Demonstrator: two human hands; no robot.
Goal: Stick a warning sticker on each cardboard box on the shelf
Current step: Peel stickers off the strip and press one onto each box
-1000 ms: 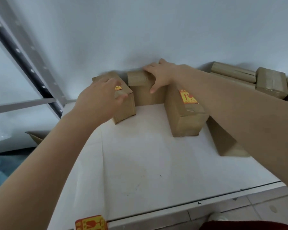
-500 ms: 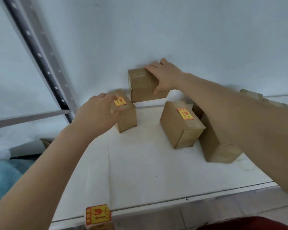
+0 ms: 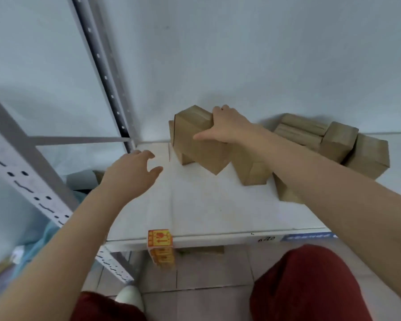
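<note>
A flat white shelf board (image 3: 206, 205) runs from the lower middle back to a plain pale grey-blue wall (image 3: 241, 54). Its surface is matt, with faint scuffs and a lengthwise seam. At the back left corner stands a grey perforated metal upright (image 3: 102, 72). A second grey slotted upright (image 3: 28, 181) slants across the near left, and a thin grey crossbar (image 3: 79, 140) joins the two. The front lip of the shelf carries a blue printed label (image 3: 308, 237) with some handwriting beside it, too blurred to read.

A stack of yellow-and-red warning stickers (image 3: 160, 238) sits on that front lip, left of centre, with more of them hanging just below the edge.

The right-hand grip (image 3: 227, 128) is closed over the top edge of a plain brown cardboard box (image 3: 199, 144) near the back wall, fingers behind it and thumb on the front face. The box is tilted onto one corner; whether that corner touches the shelf cannot be told. The left-hand grip (image 3: 132, 174) hovers above the left part of the shelf, fingers spread and loosely bent, holding nothing.

More brown cardboard boxes (image 3: 366, 156) are bunched along the back right, and another brown box (image 3: 250, 167) stands just beside the held one.

Below the shelf lie pale floor tiles (image 3: 206, 274), dark red trouser legs (image 3: 310, 286) and a white shoe (image 3: 130, 297).
</note>
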